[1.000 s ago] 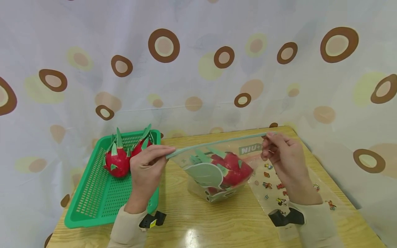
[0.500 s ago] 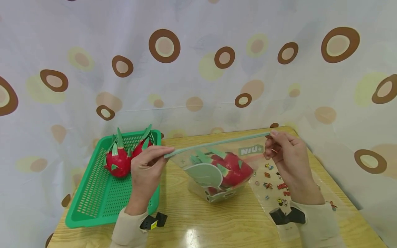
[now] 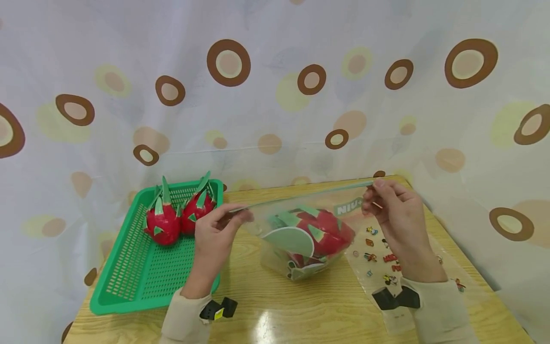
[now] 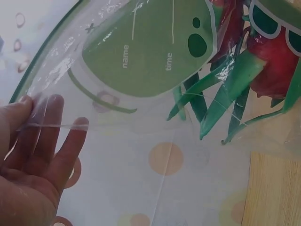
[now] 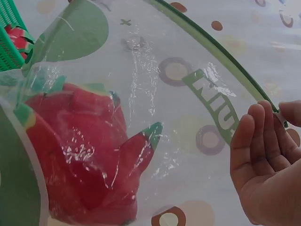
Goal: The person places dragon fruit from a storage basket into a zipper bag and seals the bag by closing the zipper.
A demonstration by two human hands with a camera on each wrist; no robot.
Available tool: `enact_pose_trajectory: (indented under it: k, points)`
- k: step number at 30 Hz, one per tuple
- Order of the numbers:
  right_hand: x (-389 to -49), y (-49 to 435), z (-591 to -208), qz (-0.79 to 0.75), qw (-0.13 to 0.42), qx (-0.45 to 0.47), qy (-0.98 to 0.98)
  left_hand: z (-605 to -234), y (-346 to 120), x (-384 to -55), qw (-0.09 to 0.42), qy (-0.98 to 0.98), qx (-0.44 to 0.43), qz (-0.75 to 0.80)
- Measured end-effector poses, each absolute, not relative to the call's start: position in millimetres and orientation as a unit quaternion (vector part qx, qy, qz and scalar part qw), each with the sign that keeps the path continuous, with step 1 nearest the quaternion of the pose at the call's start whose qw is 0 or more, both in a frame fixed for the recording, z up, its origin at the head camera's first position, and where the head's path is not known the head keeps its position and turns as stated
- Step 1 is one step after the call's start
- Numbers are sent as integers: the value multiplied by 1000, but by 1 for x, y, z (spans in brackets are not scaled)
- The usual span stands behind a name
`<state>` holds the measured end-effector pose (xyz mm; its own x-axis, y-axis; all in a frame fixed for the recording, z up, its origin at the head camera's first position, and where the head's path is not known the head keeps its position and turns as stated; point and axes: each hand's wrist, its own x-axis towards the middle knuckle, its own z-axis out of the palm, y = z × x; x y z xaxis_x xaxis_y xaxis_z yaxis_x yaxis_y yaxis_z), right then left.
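A clear zip bag (image 3: 302, 198) with green print hangs between both hands, its green-edged top slanting up to the right. Red dragon fruit (image 3: 331, 231) with green leaf tips shows through the plastic. My left hand (image 3: 216, 239) pinches the bag's left top corner between thumb and forefinger; in the left wrist view the other fingers are spread behind the clear film. At the opposite corner my right hand (image 3: 399, 227) pinches the top edge. A small pale zip slider (image 5: 281, 117) shows at those fingertips in the right wrist view.
A green plastic basket (image 3: 100, 291) stands on the left of the wooden table (image 3: 275, 313), with two dragon fruits (image 3: 163, 227) at its back. Flat on the right lies a clear bag with cartoon prints (image 3: 388, 272), partly under my right forearm. A patterned curtain (image 3: 275, 95) rises behind.
My left hand has moved to the right, its thumb now farther along the bag's edge. The bag front has tilted and sags more. My right hand has hardly moved.
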<state>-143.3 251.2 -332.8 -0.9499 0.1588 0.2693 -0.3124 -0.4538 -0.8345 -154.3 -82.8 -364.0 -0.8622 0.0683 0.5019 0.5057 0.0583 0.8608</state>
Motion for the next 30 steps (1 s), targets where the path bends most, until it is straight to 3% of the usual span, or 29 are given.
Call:
enact_pose_trajectory:
  k: [6,10,15,21,24,28,30]
  points:
    - [-147,249,-350,743,140,57,-652,-360,-84,-159,199,-702,-189,-657]
    - [-153,247,-377,636,64,34,-768,-360,-84,-163,172,-696,-191,-671]
    - [-161,242,-415,609,-57,85,-786,-362,-82,-168,155,-692,-190,-679]
    - [-160,237,-427,624,-61,115,-770,-366,-82,-170,158,-684,-160,-694]
    - [-160,235,-427,629,-62,120,-766,-372,-78,-170,113,-697,-143,-694]
    - [-160,235,-432,641,-67,119,-755,-399,-64,-166,0,-724,-115,-680]
    - [-161,234,-435,649,-75,122,-747,-418,-54,-164,-33,-732,-112,-672]
